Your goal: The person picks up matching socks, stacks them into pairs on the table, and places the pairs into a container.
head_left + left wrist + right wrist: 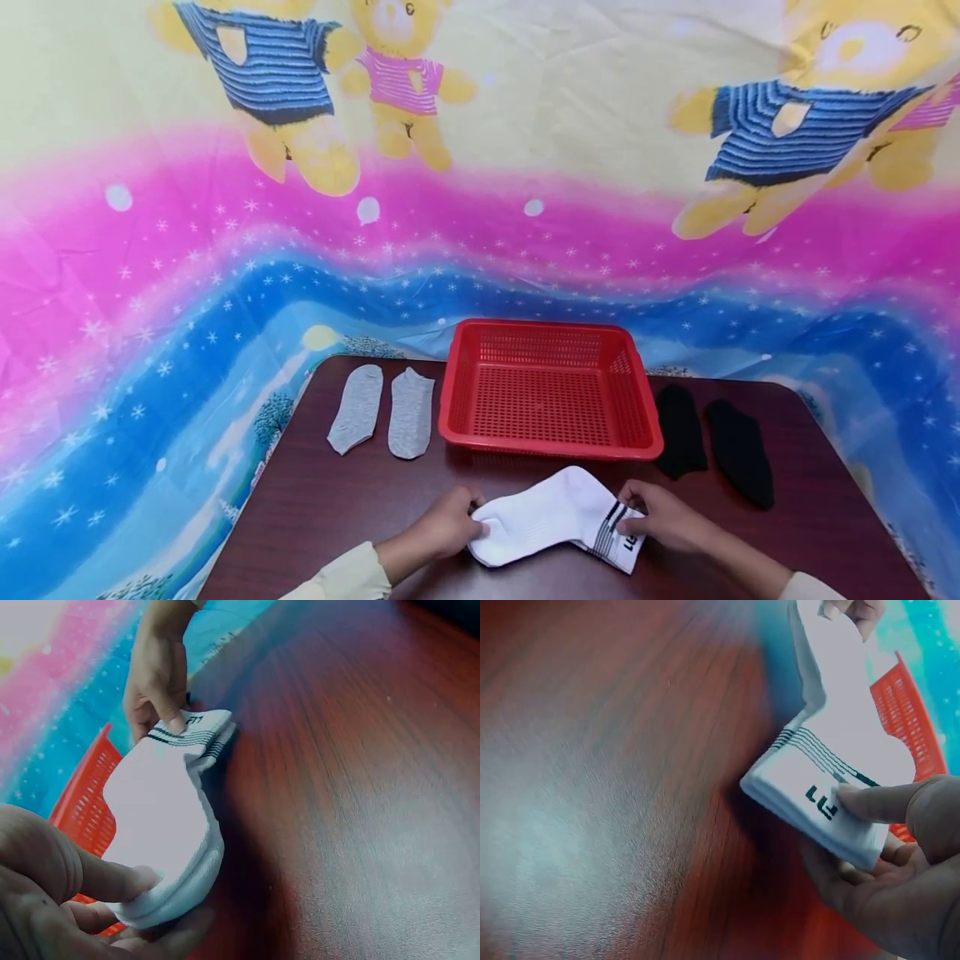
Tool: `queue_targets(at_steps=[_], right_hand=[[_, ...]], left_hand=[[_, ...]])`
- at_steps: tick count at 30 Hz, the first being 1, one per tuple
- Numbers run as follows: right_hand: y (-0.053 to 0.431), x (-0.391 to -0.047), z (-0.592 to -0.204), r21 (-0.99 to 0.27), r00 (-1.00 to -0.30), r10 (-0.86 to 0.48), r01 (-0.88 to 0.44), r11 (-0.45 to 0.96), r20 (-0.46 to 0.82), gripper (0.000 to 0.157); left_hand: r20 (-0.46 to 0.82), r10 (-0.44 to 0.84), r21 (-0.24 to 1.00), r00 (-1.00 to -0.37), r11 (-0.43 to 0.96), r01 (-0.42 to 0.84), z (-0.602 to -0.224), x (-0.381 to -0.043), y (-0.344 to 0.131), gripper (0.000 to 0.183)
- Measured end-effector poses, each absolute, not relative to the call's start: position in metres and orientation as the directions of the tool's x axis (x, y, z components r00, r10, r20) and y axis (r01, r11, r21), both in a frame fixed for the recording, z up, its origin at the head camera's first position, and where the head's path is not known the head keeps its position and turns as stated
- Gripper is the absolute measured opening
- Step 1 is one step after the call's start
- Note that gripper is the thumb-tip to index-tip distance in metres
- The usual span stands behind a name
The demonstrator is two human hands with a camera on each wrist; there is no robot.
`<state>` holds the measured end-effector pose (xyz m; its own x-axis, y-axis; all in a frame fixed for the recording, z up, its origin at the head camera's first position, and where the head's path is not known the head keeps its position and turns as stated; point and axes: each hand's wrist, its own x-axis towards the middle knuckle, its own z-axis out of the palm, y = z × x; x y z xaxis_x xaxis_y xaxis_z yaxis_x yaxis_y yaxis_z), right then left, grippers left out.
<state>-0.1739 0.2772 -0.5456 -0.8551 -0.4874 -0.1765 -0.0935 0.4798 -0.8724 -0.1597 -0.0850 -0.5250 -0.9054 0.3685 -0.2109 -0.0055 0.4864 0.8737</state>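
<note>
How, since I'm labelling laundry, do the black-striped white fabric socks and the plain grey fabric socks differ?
The striped white socks are stacked, held by left hand and right hand; the grey socks lie separately, untouched. The white socks are high-cut, the grey socks low-cut. Both are pairs.

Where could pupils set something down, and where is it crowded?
Bare: tabletop, front left, between grey socks, left forearm and table edge; right, between black socks, right forearm and edge; inside red basket. Crowded: back edge; front middle, where left hand and right hand hold white socks.
</note>
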Motion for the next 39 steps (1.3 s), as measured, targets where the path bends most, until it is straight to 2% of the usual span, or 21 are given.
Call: queue_targets(at_steps=[5, 12, 20, 26, 32, 39], right_hand=[[0.277, -0.168, -0.529, -0.942, -0.794, -0.589, -0.064, 0.329, -0.152, 0.024], [0.276, -0.172, -0.492, -0.944, -0.766, -0.605, 0.009, 0.329, -0.218, 0.03], [0.274, -0.19, -0.446, -0.891, -0.83, -0.523, -0.076, 0.448, -0.192, 0.039], [0.271, -0.207, -0.422, -0.847, -0.888, -0.382, 0.015, 0.531, -0.255, 0.051], [0.264, -0.226, -0.412, -0.848, -0.914, -0.242, 0.168, 0.503, -0.325, 0.06], [0.261, -0.249, -0.407, -0.889, -0.927, -0.205, 0.21, 0.406, -0.313, 0.059]], left_hand=[[-0.23, 0.389, 0.903, -0.892, 0.427, -0.047, -0.507, -0.154, -0.096, 0.012], [-0.229, 0.417, 0.931, -0.88, 0.359, -0.072, -0.476, -0.159, -0.107, 0.013], [-0.257, 0.382, 0.935, -0.888, 0.331, -0.128, -0.437, -0.176, -0.11, 0.023], [-0.258, 0.27, 0.93, -0.928, 0.331, -0.162, -0.42, -0.192, -0.105, 0.029], [-0.226, 0.152, 0.925, -0.962, 0.342, -0.163, -0.416, -0.213, -0.1, 0.031], [-0.203, 0.07, 0.909, -0.977, 0.384, -0.162, -0.413, -0.235, -0.094, 0.036]])
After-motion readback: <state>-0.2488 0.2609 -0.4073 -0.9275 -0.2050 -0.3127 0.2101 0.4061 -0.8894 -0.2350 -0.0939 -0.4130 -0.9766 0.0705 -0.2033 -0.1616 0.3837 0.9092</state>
